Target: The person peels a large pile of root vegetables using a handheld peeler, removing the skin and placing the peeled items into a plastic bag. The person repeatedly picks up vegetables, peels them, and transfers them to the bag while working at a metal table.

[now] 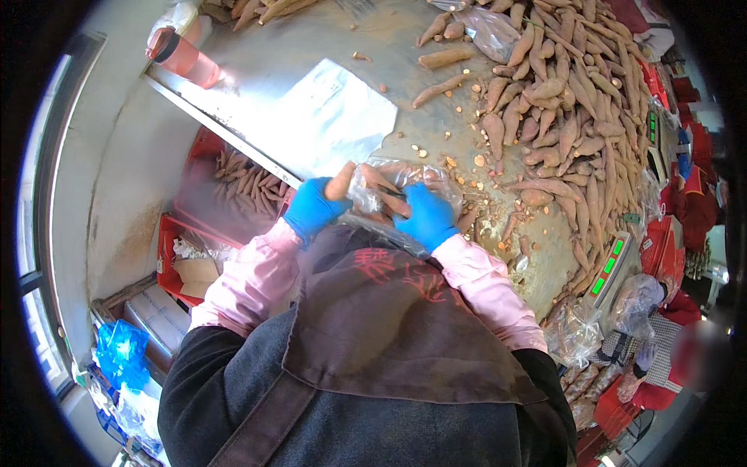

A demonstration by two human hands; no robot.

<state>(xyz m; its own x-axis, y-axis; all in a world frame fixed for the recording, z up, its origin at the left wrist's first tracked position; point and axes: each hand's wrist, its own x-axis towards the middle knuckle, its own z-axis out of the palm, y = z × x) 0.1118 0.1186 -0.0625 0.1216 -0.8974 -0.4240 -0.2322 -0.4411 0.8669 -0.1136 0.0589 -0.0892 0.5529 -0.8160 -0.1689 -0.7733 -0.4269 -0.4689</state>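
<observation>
My left hand (313, 208), in a blue glove, is closed around a tapered sweet potato (340, 181) that sticks up past the fingers. Beside it, a clear plastic bag (445, 184) lies at the near edge of the table with sweet potatoes (375, 177) in it. My right hand (428, 217), gloved in blue too, reaches in at the bag's right side. Its thumb and fingers close about the end of another sweet potato (397, 205). The palm side of both hands is hidden.
A large heap of sweet potatoes (572, 109) covers the table's right side. A white sheet (338, 117) and a pink bottle (187, 62) lie to the left. Red crates (204, 148) stand below the left edge. A scale (609, 268) and another person (661, 350) are at right.
</observation>
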